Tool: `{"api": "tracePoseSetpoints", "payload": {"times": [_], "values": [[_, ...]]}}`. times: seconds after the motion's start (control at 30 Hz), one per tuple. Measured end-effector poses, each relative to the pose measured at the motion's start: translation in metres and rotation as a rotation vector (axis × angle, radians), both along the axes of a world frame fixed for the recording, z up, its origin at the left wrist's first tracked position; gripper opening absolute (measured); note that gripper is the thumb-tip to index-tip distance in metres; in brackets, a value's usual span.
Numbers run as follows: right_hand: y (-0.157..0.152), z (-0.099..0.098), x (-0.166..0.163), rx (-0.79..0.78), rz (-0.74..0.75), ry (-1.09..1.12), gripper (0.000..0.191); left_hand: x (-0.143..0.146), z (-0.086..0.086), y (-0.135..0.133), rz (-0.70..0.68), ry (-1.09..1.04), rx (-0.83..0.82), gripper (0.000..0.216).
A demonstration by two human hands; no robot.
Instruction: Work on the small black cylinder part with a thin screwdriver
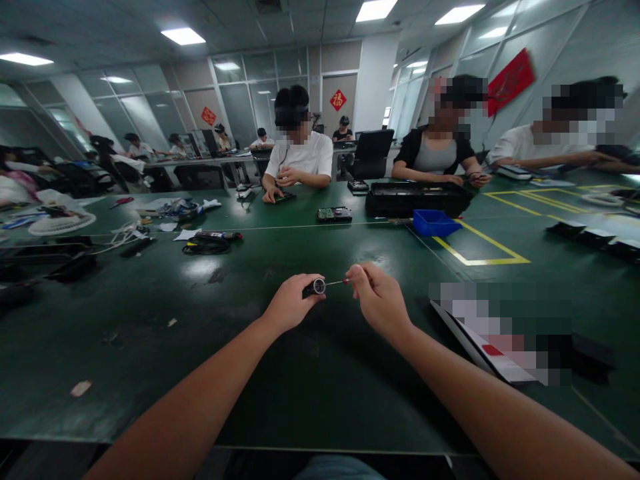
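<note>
My left hand [293, 303] grips a small black cylinder [315, 287] over the green table [150, 313], well short of the blue bin [435, 222]. My right hand [380, 297] pinches a thin rod [336, 283] at the cylinder's end. The bin's contents are hidden. Just beyond it lies a long black tray [417, 198], then seated co-workers [300, 157] and glass partitions [250, 93].

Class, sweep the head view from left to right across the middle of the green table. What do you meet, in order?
In order: coiled black cable → left hand → small black round part → thin rod → right hand → blue bin.
</note>
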State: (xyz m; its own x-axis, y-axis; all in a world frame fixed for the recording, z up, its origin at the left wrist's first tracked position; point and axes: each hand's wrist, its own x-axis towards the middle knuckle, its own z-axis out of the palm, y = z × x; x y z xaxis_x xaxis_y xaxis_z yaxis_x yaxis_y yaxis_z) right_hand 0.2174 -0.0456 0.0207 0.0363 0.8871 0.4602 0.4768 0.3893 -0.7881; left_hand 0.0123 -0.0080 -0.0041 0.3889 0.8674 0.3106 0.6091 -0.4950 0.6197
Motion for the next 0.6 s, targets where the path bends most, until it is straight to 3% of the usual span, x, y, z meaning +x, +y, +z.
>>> {"api": "tracePoseSetpoints", "payload": {"times": [0.33,0.43,0.6], "values": [[0.0,-0.003,0.0,-0.009,0.011,0.034,0.028,-0.001,0.0,0.002,0.009,-0.026,0.005,0.033],[0.002,-0.006,-0.001,-0.02,-0.007,0.163,0.022,0.0,0.0,0.002,0.02,-0.025,0.004,0.034],[0.008,-0.01,-0.004,-0.053,0.038,0.367,0.029,0.0,0.002,0.001,0.028,-0.041,0.024,0.035]]}}
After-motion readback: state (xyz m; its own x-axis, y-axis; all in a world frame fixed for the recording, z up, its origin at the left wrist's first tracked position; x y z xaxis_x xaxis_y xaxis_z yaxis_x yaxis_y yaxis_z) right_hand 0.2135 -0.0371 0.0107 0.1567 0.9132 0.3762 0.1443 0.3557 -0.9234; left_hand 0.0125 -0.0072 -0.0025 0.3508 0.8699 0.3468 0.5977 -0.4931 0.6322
